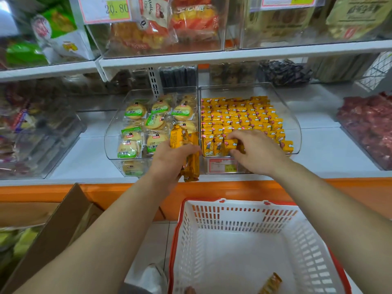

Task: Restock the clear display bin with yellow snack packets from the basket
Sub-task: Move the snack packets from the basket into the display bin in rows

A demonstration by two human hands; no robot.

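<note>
Your left hand (pixel 170 161) grips spare yellow packets (pixel 192 166) as supply; your right hand (pixel 256 152) pinches one packet (pixel 230 143) into the display bin (pixel 296 132), front row.

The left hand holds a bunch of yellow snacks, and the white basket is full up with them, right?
Not full. The head view shows the basket almost empty, with one yellow packet plainly seen in it. The left hand does hold a bunch of yellow snacks.

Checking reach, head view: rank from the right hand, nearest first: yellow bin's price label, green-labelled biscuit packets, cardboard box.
1. price label, just under the right hand
2. biscuit packets, farther left
3. cardboard box, far left, lower down
</note>
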